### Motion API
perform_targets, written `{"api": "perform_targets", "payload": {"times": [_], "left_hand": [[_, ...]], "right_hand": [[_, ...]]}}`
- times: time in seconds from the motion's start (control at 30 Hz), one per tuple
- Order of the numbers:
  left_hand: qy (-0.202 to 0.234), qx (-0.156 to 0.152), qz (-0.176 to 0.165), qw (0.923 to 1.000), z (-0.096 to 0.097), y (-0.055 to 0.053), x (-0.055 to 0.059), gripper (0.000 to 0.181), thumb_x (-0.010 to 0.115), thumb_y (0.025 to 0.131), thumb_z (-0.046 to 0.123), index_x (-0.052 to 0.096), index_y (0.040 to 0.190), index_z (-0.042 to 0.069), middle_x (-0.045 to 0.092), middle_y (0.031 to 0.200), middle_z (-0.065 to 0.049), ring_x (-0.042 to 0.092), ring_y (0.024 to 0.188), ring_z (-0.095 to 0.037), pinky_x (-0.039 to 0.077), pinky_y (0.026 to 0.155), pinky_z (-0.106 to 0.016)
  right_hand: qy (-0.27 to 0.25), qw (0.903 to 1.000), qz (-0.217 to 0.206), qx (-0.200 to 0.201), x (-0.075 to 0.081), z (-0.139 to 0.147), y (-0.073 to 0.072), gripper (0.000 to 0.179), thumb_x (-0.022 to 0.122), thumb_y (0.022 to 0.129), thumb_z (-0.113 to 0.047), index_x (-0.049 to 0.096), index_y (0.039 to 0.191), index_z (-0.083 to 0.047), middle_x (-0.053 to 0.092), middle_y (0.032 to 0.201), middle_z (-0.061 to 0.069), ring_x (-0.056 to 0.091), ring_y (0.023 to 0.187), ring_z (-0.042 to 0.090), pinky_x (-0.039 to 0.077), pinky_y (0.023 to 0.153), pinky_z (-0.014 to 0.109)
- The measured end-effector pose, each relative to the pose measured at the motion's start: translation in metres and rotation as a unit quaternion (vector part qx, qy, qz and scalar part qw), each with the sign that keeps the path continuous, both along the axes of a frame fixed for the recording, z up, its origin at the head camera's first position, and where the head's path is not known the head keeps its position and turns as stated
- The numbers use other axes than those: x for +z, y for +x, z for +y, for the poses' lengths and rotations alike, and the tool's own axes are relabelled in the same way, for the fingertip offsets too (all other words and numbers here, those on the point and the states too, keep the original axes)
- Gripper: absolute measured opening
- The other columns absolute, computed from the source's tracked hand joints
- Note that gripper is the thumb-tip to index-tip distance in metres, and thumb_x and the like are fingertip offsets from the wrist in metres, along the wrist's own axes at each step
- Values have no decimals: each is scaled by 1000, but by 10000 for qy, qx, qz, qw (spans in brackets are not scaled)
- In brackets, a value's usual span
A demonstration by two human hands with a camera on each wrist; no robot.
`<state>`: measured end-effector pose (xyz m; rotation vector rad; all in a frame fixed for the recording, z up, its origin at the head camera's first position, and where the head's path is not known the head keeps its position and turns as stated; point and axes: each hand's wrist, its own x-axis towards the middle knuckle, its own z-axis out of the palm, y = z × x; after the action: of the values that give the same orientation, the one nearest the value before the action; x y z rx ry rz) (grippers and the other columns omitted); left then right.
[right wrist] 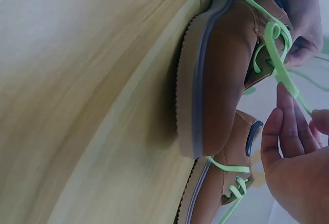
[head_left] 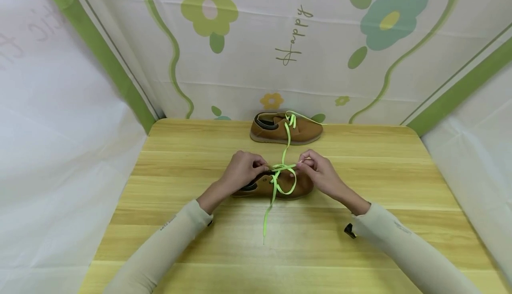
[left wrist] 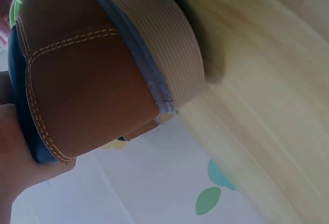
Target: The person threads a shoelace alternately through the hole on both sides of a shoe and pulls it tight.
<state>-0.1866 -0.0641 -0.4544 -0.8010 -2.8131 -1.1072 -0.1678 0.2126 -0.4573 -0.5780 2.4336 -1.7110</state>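
A brown leather shoe [head_left: 301, 188] with a pale ridged sole stands on the table, toe to the right in the head view. Its bright green shoelace [head_left: 287, 192] forms loops over the tongue, and one loose end trails toward the front. Over the shoe's opening, my left hand [head_left: 243, 169] pinches the shoelace between thumb and fingers. On the toe side my right hand [head_left: 322, 175] pinches another part of it, drawn out between both hands. In the left wrist view, the shoe's heel [left wrist: 92, 90] covers most of the left hand's fingers.
Behind, a matching brown shoe [head_left: 308, 132] with green laces stands at the back edge of the wooden table [head_left: 180, 223]. White curtains with flower prints [head_left: 256, 72] enclose the back and sides.
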Motion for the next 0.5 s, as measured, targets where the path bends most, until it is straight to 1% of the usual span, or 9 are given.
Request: {"api": "perform_targets", "payload": {"times": [0.07,0.17,0.23,0.3,0.37,0.43,0.5], "left_hand": [[-81,0,146,9999,1,3,-1,7,83,94,17,84,91,12,78,77,3,64,62,-1,53,63,-21],[-245,59,301,9992,2,7,-1,6,82,94,19,85,92,14,78,79,5,65,63,-1,54,64,-24],[-359,124,427,9984,2,9,-1,5,82,94,20,85,92,15,79,82,5,68,65,-4,56,66,-28],[-478,177,557,9971,2,12,-1,5,82,95,20,85,93,17,80,84,5,71,69,-6,57,67,-30],[-558,219,672,9959,3,13,-2,6,82,95,21,85,93,17,81,86,5,73,71,-9,59,67,-32],[-592,239,743,9952,3,14,-2,6,81,95,21,85,93,17,81,86,5,73,70,-9,58,66,-32],[-600,246,768,9949,3,14,-3,6,81,95,21,85,93,17,81,86,5,73,69,-8,58,65,-32]], "right_hand": [[-168,9999,-10,41,-1,4,1,10,57,109,-4,56,109,6,79,97,23,79,92,25,58,87,23],[-570,9984,18,30,-2,12,1,12,55,109,-2,54,109,10,76,106,29,79,96,31,61,88,31],[-762,9970,98,-38,-3,18,0,14,55,110,-2,53,108,12,74,109,32,79,97,29,62,87,33],[-992,9948,160,-138,-2,24,-1,16,57,109,-2,52,107,13,74,109,33,80,96,26,62,85,34],[-1138,9927,240,-302,-1,31,-3,13,58,108,0,53,106,12,77,103,28,80,92,22,63,83,32],[-1290,9899,290,-517,0,36,-4,7,59,106,5,55,104,11,79,95,20,80,86,19,63,80,31],[-1384,9874,323,-698,1,41,-6,3,60,103,10,56,102,10,80,89,12,80,82,19,63,78,31]]}}
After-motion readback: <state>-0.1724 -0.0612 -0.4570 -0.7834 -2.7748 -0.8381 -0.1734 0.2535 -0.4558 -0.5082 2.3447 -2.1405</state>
